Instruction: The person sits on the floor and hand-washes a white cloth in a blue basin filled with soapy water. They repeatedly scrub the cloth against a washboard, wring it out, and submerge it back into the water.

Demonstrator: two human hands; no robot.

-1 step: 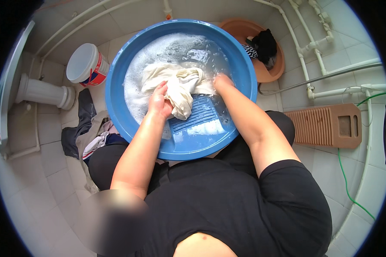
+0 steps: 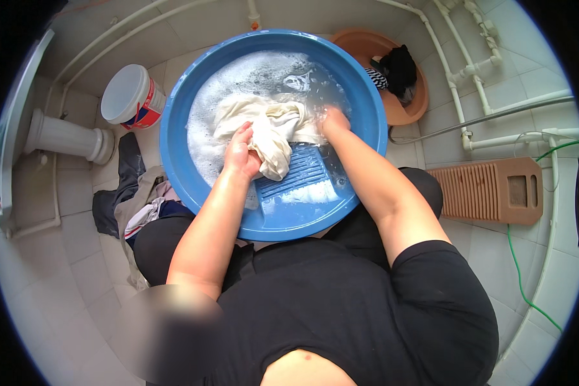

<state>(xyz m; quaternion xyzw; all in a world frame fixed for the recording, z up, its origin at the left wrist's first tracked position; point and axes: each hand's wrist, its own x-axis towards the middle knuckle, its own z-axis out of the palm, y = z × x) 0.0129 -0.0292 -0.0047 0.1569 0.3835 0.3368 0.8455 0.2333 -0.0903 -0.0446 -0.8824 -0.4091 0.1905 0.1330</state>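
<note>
A wet off-white cloth lies bunched in soapy water inside a large round blue basin. My left hand is curled against the near left part of the cloth, holding a thick fold of it; some fingers are hidden by the fabric. At the cloth's right end, my right hand is closed on its edge, low in the water, with its fingertips hidden. Under the hanging fold shows the basin's ribbed blue washboard, sloping on the near side. White foam covers the water's left and far parts.
An orange-brown basin with dark and striped clothes stands behind right. A brown washboard lies at right near a green hose. At left are a white bucket, a pile of clothes and a white pedestal. Pipes run along the walls.
</note>
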